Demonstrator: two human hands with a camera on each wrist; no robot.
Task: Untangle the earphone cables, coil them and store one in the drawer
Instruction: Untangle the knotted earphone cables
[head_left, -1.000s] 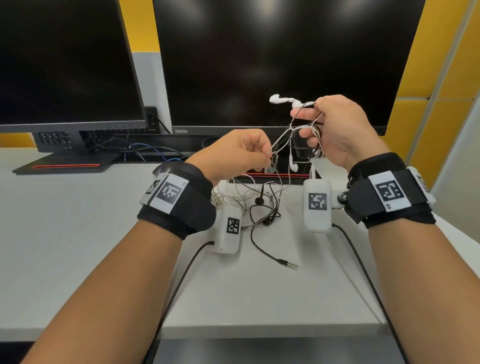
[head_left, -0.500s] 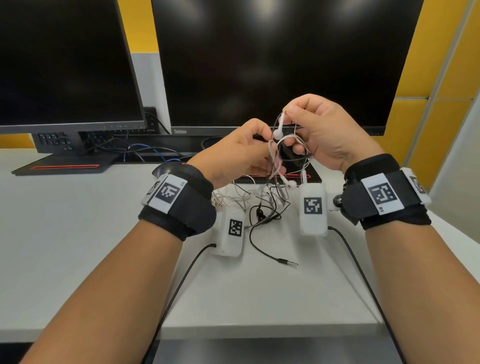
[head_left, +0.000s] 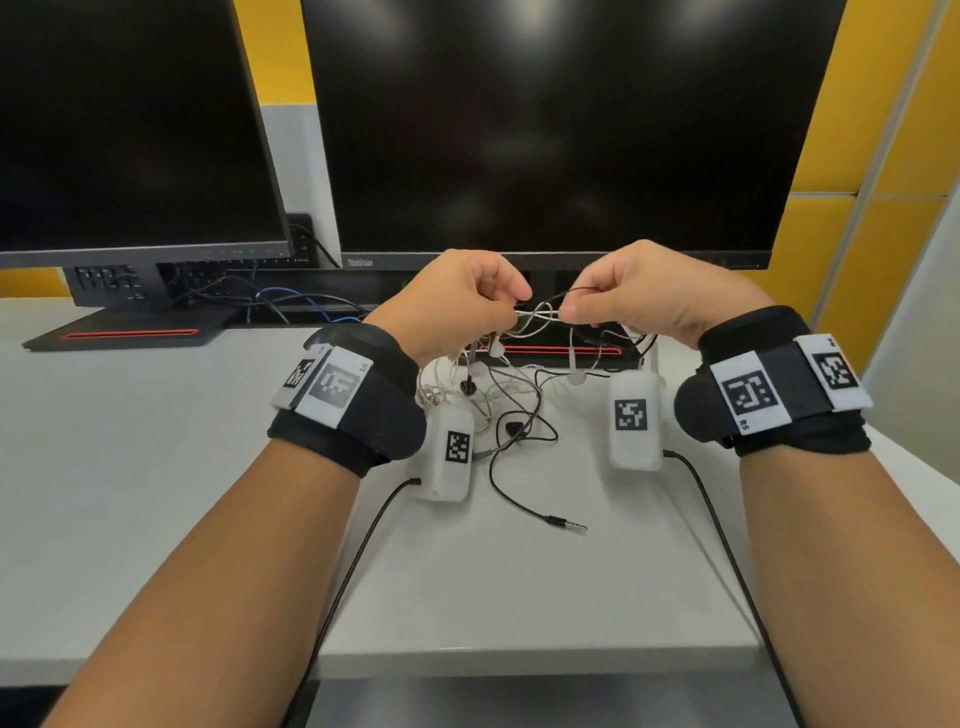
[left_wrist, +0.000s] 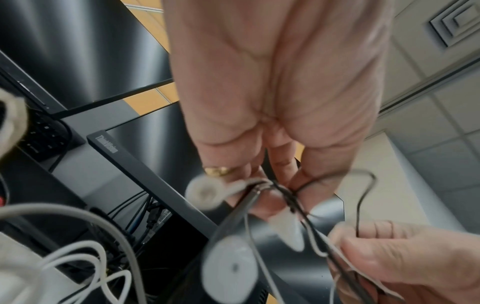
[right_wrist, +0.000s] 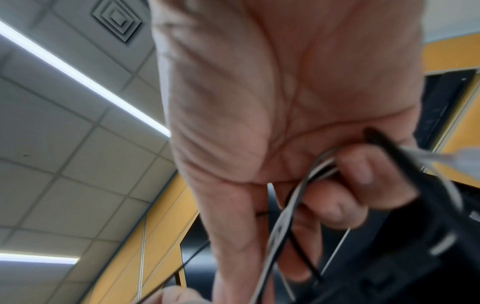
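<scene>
Pulling: left hand (head_left: 457, 306) and right hand (head_left: 644, 296) pinch the tangled earphone cables (head_left: 540, 312), stretched between them before the monitor (head_left: 561, 130).
Progress: black and white cables still knotted; coiling and storing remain; no drawer visible.
Left wrist view: white earbud (left_wrist: 207, 192) at fingertips, hidden overhead.

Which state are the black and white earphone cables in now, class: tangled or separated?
Tangled. Between the left hand and right hand, the black and white earphone cables cross, and loops hang down to the desk.
</scene>
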